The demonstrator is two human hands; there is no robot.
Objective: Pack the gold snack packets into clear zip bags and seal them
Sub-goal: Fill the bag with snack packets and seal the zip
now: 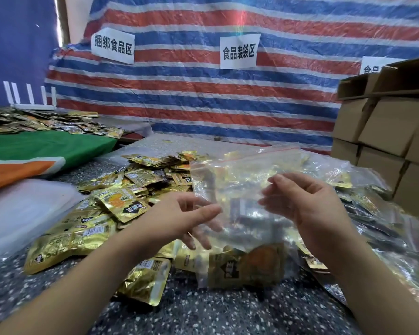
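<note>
The fingers (271,201) of the right hand (307,201) are loosely curled against the right side of a clear zip bag (242,189), while the left hand (177,218) is spread with relaxed fingers at the bag's left side, some of them seen through the plastic; whether either hand truly pinches the film cannot be told, as the picture is blurred. The bag is held upright between the two hands, its long axis running near to far, with gold packets (247,267) settled at the near, lower end. The red-lined zip mouth (247,154) lies beyond the fingertips, on the far side. It is judged that sealing would require both hands to be moved farther up to that strip, which both are about equally near. A heap of loose packets (121,204) lies to the left on the speckled table (203,315).
</note>
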